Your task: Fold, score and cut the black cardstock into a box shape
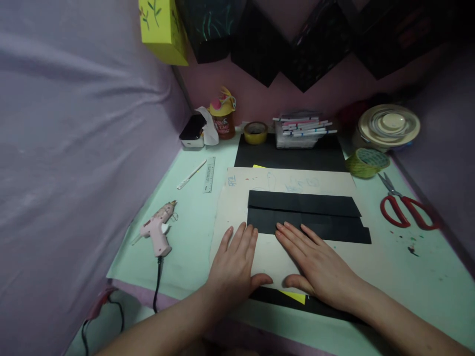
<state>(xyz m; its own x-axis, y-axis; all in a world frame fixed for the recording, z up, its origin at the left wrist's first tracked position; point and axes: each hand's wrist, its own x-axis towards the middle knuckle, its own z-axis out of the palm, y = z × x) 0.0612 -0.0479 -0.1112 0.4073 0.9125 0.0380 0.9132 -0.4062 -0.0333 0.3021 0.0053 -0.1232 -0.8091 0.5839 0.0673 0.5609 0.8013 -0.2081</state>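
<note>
A folded strip of black card (304, 206) lies crosswise on a cream board (237, 198), with a crease line along its length. My left hand (235, 262) rests flat on the board, its fingertips at the card's near left corner. Lying over the card's near edge are the fingers of my right hand (313, 259), stretched out, thumb pointing to the left. Neither hand grips anything. Beneath the board, black sheets (267, 295) and a bit of yellow paper (293, 295) stick out at the near edge.
To the left lie a pink glue gun (158, 230) with its cord, a ruler (209, 175) and a white pen (192, 174). Red-handled scissors (404, 205) and green tape (367, 163) are on the right. Behind stand yellow tape (256, 133), a box of pens (297, 138) and a bottle (223, 118).
</note>
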